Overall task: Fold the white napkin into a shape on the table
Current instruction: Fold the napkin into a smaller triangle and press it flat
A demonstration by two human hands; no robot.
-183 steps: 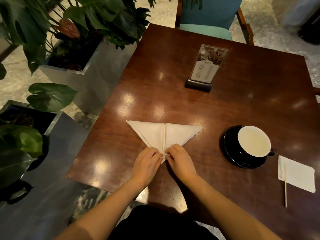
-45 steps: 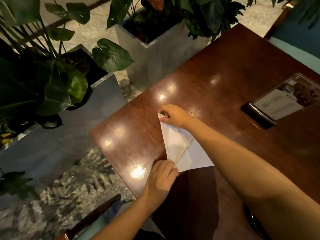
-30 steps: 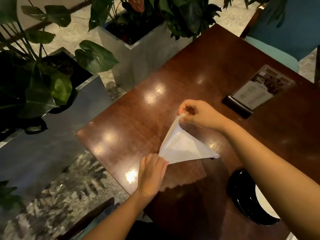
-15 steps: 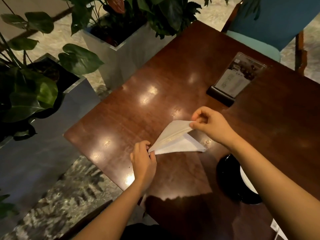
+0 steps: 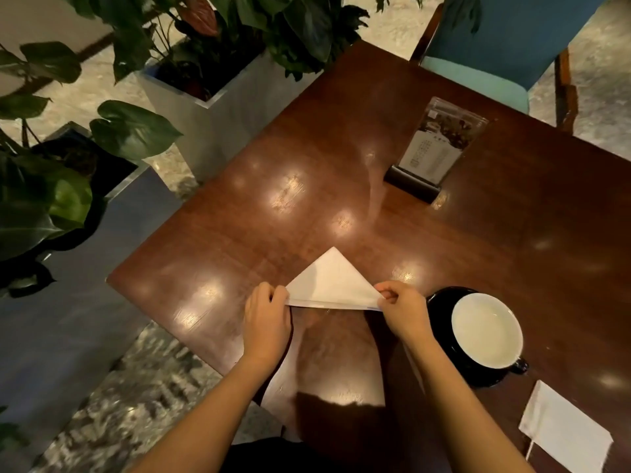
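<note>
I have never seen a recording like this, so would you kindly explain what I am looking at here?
There is no machine: a person wears a camera on the head, looking down at their own two bare hands. On the wooden table lies a white napkin folded into a triangle, its point facing away. The left hand pinches its left corner and the right hand its right corner. To the right stands a white cup on a black saucer, and farther back a menu stand.
</note>
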